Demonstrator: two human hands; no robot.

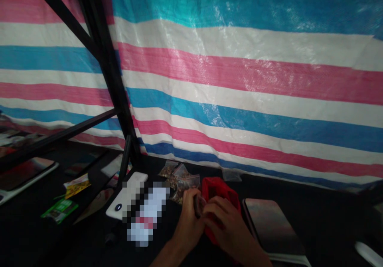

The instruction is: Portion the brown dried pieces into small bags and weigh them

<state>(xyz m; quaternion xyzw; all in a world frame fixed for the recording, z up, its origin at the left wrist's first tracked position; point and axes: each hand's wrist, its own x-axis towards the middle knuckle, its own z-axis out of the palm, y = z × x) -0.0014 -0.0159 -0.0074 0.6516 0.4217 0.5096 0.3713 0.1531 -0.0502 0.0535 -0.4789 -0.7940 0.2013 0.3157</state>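
Note:
Close together near the bottom centre are my left hand (pixel 189 217) and my right hand (pixel 229 221), both with curled fingers. Between their fingertips is a small plastic bag (pixel 200 204), dark and partly see-through; its contents are hard to make out. Just behind and under my right hand stands an open red fabric bag (pixel 223 187), its lower part partly covered by that hand. Several small clear zip bags (pixel 181 177) of brownish bits lie in a heap beyond my left hand.
Left of my hands lie a white phone-like device (pixel 131 195) and a blurred-out white sheet (pixel 149 215). A dark-topped flat box (pixel 272 223) lies to the right. Farther left are a green packet (pixel 60 210), a yellow packet (pixel 77 185) and a black metal frame (pixel 110 75). Striped sheeting (pixel 239 75) hangs behind.

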